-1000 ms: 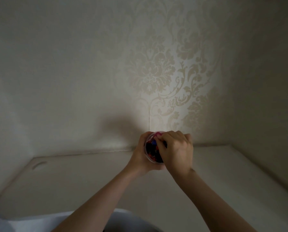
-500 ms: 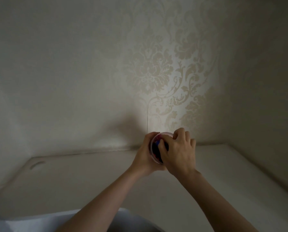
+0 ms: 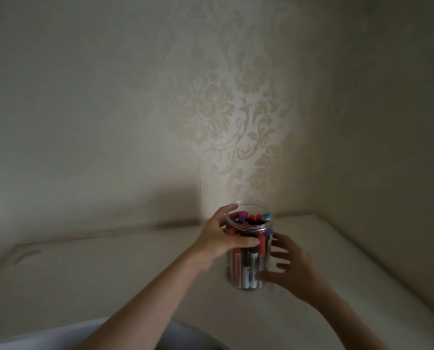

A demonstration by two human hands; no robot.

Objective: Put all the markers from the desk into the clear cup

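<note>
The clear cup (image 3: 248,271) stands upright on the white desk (image 3: 135,269), near the back right corner. Several markers (image 3: 251,219) with red, pink, blue and black caps fill it, standing on end. My left hand (image 3: 221,241) grips the cup's upper part, thumb across the front and fingers round the rim's far left. My right hand (image 3: 286,269) is at the cup's right side with fingers spread and straight, fingertips at or just off the wall; contact is blurred.
Patterned wallpaper walls (image 3: 211,117) close in behind the desk and on the right. The desk's front edge (image 3: 59,332) runs along the bottom left, with pale grey clothing below it. No loose markers show on the desk top.
The cup, held tilted toward me with my right hand over its mouth, now stands upright on the desk. My right hand came off the top and dropped to the cup's right side.
</note>
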